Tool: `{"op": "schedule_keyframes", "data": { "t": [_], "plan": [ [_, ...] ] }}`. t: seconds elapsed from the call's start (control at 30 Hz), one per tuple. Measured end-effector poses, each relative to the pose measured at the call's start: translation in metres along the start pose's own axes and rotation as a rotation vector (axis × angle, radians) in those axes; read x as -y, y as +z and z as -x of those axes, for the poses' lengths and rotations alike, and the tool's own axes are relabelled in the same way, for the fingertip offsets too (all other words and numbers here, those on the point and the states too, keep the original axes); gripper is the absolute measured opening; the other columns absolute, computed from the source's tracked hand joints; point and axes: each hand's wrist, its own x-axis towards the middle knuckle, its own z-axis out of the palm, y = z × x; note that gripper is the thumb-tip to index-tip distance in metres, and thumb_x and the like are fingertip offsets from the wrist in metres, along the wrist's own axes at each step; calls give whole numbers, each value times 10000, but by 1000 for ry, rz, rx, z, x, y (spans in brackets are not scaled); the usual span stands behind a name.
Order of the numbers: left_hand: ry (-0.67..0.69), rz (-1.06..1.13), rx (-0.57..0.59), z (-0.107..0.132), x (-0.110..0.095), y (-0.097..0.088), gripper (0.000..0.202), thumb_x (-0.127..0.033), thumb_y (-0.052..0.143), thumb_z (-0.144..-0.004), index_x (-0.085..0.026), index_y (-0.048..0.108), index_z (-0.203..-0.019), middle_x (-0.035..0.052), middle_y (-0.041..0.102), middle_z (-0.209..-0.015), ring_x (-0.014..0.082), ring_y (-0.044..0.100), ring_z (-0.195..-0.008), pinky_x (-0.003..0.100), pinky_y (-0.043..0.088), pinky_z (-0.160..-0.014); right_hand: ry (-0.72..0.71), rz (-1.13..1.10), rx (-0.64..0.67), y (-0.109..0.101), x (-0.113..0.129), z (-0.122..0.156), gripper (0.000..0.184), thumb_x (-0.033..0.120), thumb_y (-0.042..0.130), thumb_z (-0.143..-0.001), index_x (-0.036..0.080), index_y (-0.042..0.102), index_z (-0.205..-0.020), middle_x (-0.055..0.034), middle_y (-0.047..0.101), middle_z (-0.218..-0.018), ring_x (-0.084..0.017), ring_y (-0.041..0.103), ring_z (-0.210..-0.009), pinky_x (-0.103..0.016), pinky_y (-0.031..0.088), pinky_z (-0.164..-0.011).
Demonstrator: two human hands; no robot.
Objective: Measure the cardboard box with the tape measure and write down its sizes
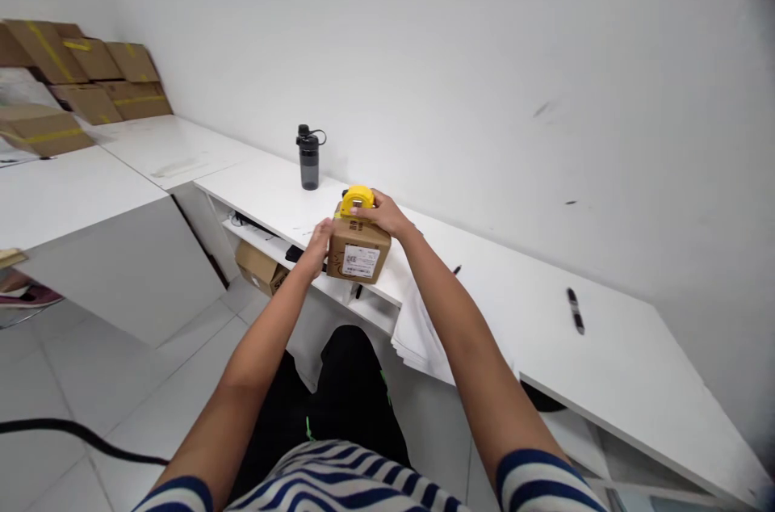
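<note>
A small cardboard box (pixel 340 263) with a white label stands near the front edge of the white desk (pixel 266 165). My right hand (pixel 387 213) is closed around a yellow tape measure (pixel 358 195) at the top of the box. Against the box's left side, my left hand (pixel 317 247) grips near the upper edge; its fingertips are partly hidden. A short bit of yellow shows by the left fingertips, too small to make out clearly.
A dark bottle (pixel 308 161) stands behind the box. White papers (pixel 424 334) hang over the desk edge beneath my right arm. A black pen (pixel 575 310) lies to the right. Taped boxes (pixel 90 60) are stacked far left; another box (pixel 257 263) sits under the desk.
</note>
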Motion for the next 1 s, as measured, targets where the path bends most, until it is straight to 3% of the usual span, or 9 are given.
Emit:
{"op": "schedule_keyframes", "data": {
  "t": [0.1, 0.2, 0.27, 0.43, 0.53, 0.63, 0.8, 0.93, 1.0],
  "plan": [
    [-88, 204, 49, 2, -16, 6, 507, -535, 582, -901, -220, 550, -1297, 111, 680, -1322, 249, 670, -1162, 375, 556, -938, -23, -4, 31, 5, -5, -4, 499, 434, 801, -694, 175, 657, -1095, 1, 714, -989, -152, 652, -854, -300, 519, -796],
    [-164, 198, 78, 6, -21, 8, 388, -488, 603, -889, -207, 601, -1157, 99, 708, -1235, 253, 672, -1119, 397, 553, -934, -22, 127, 119, 9, -5, -3, 465, 446, 798, -702, 177, 665, -1057, 7, 711, -953, -150, 639, -821, -292, 505, -766],
    [-190, 190, 76, 7, -21, 9, 388, -475, 583, -903, -201, 600, -1177, 110, 698, -1260, 260, 667, -1139, 410, 548, -955, -23, 207, 100, 10, -5, -1, 470, 461, 801, -698, 177, 661, -1045, 6, 706, -941, -154, 626, -806, -294, 496, -757],
    [-8, 131, -24, 4, -20, 17, 592, -342, 536, -922, -258, 415, -1496, 82, 520, -1544, 226, 569, -1339, 378, 470, -1113, -16, 369, -47, 8, -3, 7, 447, 479, 789, -691, 203, 631, -1004, 12, 683, -901, -182, 589, -833, -348, 488, -823],
    [137, 36, -18, 1, -25, 22, 542, -271, 485, -926, -248, 496, -1467, 39, 505, -1568, 204, 484, -1432, 353, 385, -1200, 4, 541, -124, 3, 1, 13, 399, 513, 770, -700, 228, 591, -915, 16, 645, -822, -230, 576, -905, -457, 452, -953],
    [124, -39, 7, -1, -29, 22, 498, -241, 458, -916, -208, 583, -1397, 46, 584, -1495, 203, 521, -1395, 350, 383, -1204, 26, 651, -157, -2, 7, 22, 400, 543, 753, -717, 244, 536, -870, 19, 625, -788, -249, 584, -913, -549, 356, -1076],
    [154, -246, -67, 4, -31, 17, 468, -306, 427, -954, -236, 598, -1384, 47, 622, -1447, 246, 563, -1346, 408, 418, -1171, -28, 771, -161, -18, 14, 54, 402, 568, 720, -758, 249, 514, -892, 47, 621, -739, -219, 621, -796, -606, 158, -1197],
    [173, -371, -50, 7, -33, 13, 456, -317, 418, -959, -279, 601, -1375, 43, 644, -1414, 280, 600, -1286, 446, 456, -1112, -12, 807, -174, -44, 14, 92, 410, 575, 707, -778, 244, 541, -953, 13, 668, -838, -236, 651, -855, -614, 131, -1211],
    [156, -397, -35, 5, -34, 12, 448, -323, 420, -957, -301, 601, -1366, 43, 659, -1387, 294, 619, -1241, 462, 478, -1069, 19, 806, -217, -58, 11, 109, 423, 586, 717, -766, 244, 560, -960, -11, 678, -886, -252, 652, -901, -607, 188, -1197]
  ]
}}
